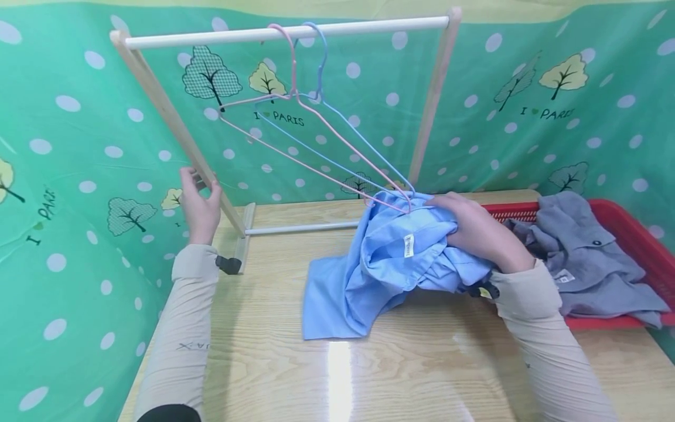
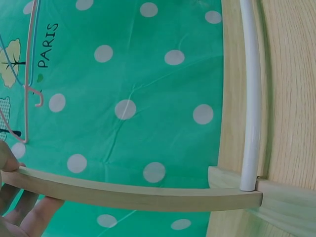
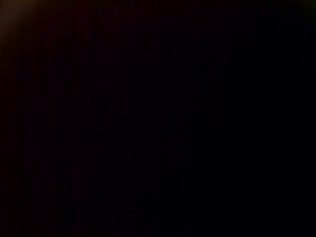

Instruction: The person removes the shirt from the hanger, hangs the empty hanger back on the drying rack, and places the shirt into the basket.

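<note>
My left hand holds the left wooden post of a clothes rack. In the left wrist view, thumb and fingers lie on opposite sides of that post. My right hand grips a bunched light blue shirt with a white label; its fingertips are hidden by the cloth. A pink hanger and a blue hanger hook over the rack's top bar. Both tilt down to the right, their lower right ends touching the shirt. The right wrist view is almost black.
On the right, a red basket holds grey clothing, part of which hangs over the front rim. A white lower bar crosses the rack near the wooden table. Green dotted cloth surrounds the table's back and sides.
</note>
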`<state>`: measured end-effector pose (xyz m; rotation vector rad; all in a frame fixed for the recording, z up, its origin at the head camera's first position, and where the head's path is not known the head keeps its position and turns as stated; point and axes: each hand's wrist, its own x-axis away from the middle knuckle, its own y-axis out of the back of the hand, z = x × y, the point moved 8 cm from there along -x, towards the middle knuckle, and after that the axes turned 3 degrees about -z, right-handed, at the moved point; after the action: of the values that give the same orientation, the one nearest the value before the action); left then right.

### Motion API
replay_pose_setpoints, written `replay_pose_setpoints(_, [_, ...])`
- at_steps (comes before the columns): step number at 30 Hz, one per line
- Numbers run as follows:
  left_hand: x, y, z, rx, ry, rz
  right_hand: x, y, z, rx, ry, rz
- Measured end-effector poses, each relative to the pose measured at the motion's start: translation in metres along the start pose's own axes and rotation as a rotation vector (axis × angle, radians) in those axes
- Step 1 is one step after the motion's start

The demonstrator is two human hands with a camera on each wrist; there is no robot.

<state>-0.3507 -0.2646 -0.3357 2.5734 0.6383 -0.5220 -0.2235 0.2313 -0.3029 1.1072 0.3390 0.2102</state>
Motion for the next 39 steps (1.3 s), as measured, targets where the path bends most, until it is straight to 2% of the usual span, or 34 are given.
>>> replay_pose_setpoints(7, [0.000,0.001,0.001,-0.004,-0.005,-0.004,0.008,0.024,-0.015,0.000,-0.089,-0.025])
replay_pose_setpoints(14, [0.002,0.000,0.001,0.005,-0.004,0.002,0.017,0.047,-0.030,0.013,-0.108,-0.076])
replay_pose_setpoints(23, [0.002,0.000,0.002,-0.001,-0.003,0.001,0.033,0.071,-0.050,0.018,-0.175,-0.127])
replay_pose_setpoints(30, [0.001,0.000,0.001,0.008,0.001,-0.003,0.045,0.098,-0.061,0.026,-0.176,-0.216])
replay_pose_setpoints(36, [0.001,0.000,0.000,0.008,0.001,-0.002,0.058,0.125,-0.075,0.046,-0.242,-0.280])
replay_pose_setpoints(39, [0.001,-0.001,-0.001,0.012,0.000,0.004,0.067,0.139,-0.080,0.066,-0.280,-0.346])
